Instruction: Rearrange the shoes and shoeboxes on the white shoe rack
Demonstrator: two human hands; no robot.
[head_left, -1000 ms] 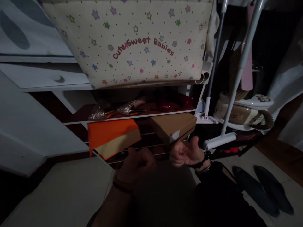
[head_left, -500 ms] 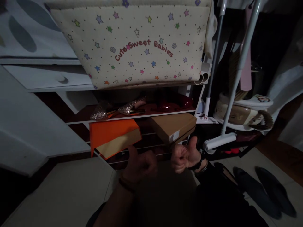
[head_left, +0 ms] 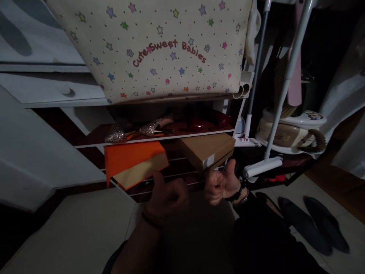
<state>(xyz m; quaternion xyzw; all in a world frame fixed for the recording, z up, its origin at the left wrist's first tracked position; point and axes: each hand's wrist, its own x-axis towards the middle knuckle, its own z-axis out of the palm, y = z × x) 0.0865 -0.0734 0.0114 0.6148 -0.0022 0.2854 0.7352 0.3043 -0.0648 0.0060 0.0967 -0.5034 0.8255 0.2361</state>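
Head camera shows us with the left hand (head_left: 168,195) and the right hand (head_left: 221,186) side by side but apart, both loosely clenched with thumbs raised. Our left is nearest the tilted orange box (head_left: 134,158) and our right the brown box (head_left: 203,149), though we cannot tell whether either touches; both boxes lie below the shelf (head_left: 176,137) carrying glittery shoes (head_left: 115,133) and red shoes (head_left: 196,124).

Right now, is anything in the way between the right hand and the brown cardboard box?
Nothing visible: the right hand, thumb raised, appears just below the brown cardboard box. The white long-handled cleaning tool stands to the right, outside that path.
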